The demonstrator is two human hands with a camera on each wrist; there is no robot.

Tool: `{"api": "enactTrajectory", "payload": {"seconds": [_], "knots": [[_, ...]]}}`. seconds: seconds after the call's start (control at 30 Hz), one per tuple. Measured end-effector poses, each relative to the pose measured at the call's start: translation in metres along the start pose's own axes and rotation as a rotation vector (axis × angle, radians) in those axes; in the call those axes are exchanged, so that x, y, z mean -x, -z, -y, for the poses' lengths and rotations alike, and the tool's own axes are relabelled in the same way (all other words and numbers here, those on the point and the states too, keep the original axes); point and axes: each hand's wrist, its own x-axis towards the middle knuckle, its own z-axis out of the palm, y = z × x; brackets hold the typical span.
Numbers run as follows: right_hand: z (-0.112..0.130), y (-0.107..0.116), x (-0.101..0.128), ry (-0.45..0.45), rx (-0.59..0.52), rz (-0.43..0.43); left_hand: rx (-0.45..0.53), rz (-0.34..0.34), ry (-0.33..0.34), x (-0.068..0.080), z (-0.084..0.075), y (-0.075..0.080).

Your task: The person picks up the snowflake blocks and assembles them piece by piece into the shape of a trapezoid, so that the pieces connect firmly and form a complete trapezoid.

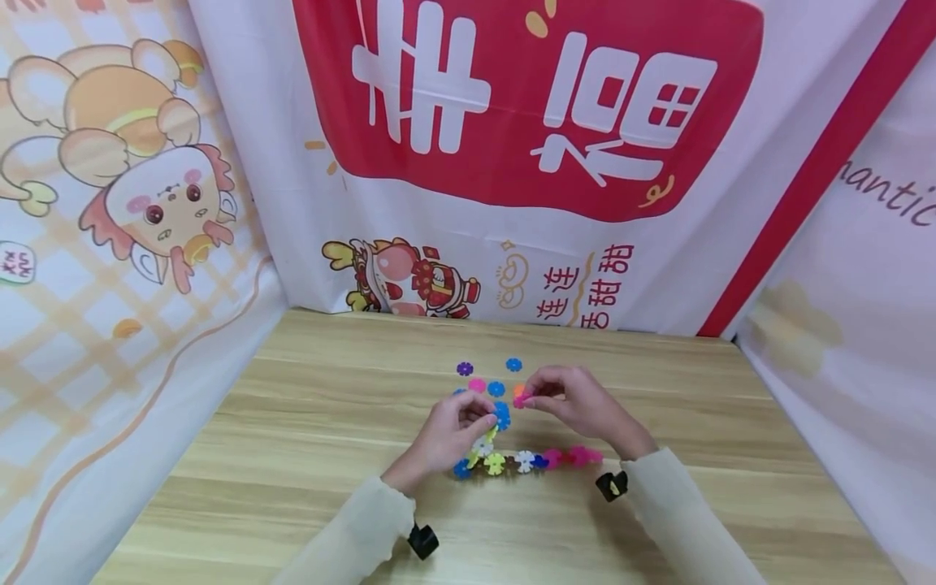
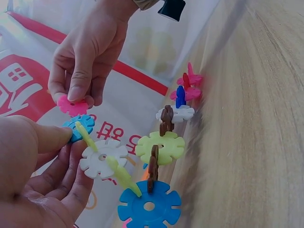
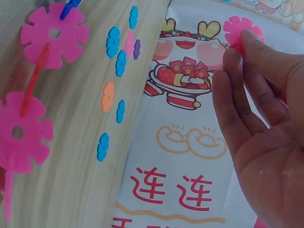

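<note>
My left hand [image 1: 448,432] pinches a blue snowflake disc [image 2: 78,129] between thumb and fingers. That disc is at one end of a chain of notched plastic discs, beside a yellow-green disc [image 2: 86,137] and a white disc [image 2: 92,164]. The chain bends at a larger-looking blue disc [image 2: 130,213] and runs right through yellow-green, brown, white and dark blue discs to several pink ones [image 1: 580,456]. In my right hand [image 1: 581,406], thumb and fingertips pinch a loose pink snowflake disc [image 2: 71,109]. It is close to the held blue disc; whether they touch cannot be told.
Beyond the hands, loose discs lie on the wooden table [image 1: 329,422]: a purple disc [image 1: 465,369], a pink disc [image 1: 477,385], an orange disc [image 3: 108,97] and several blue ones [image 1: 514,365]. Printed cloth [image 1: 526,187] hangs behind the table and at both sides.
</note>
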Motion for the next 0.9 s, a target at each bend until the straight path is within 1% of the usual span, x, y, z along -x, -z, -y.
{"api": "enactTrajectory", "payload": {"seconds": [0.2,0.37,0.53,0.77,0.9], "knots": [[-0.003,-0.005,-0.001,0.059,-0.019,0.001,-0.002,-0.005,0.003,0.0,0.0,0.0],[0.001,-0.007,-0.003,0.123,0.013,0.016,-0.016,-0.006,0.021,0.001,0.0,-0.001],[0.004,-0.005,-0.006,0.2,0.101,0.016,-0.01,-0.004,0.013,-0.001,-0.001,-0.001],[0.004,-0.004,-0.011,0.351,0.231,-0.001,-0.002,-0.008,-0.018,-0.002,-0.002,-0.002],[0.004,-0.008,-0.012,0.459,0.317,-0.029,0.001,-0.01,-0.024,-0.001,-0.001,-0.003]]}}
